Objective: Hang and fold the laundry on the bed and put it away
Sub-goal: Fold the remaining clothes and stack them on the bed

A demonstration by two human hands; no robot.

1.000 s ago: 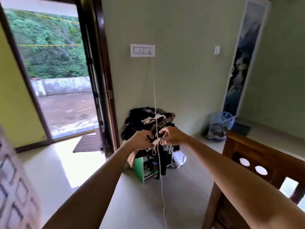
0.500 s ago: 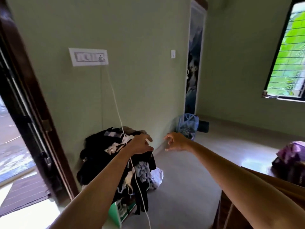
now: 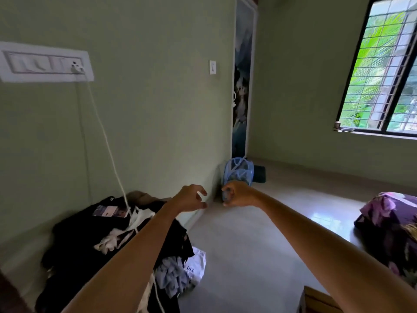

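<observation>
A heap of mostly dark clothes [image 3: 94, 236] with some white and grey pieces lies piled against the wall at lower left. My left hand [image 3: 190, 198] is held out in the air just right of the heap, fingers curled and apart, holding nothing. My right hand [image 3: 237, 195] hovers beside it, a small gap between them, fingers loosely curled and empty. A blue mesh laundry basket [image 3: 239, 170] stands in the corner behind my right hand. A purple patterned cloth [image 3: 390, 220] lies at the right edge.
A white cable [image 3: 106, 141] hangs from the wall switch panel [image 3: 45, 63] down over the clothes heap. A white bag [image 3: 195, 267] lies by the heap. A barred window [image 3: 383, 71] is at upper right. A wooden bed frame corner [image 3: 316, 299] shows at the bottom.
My view has swung right, away from the open door toward the window. My hands, which were together at the cable a second ago, have come apart and hold nothing.
</observation>
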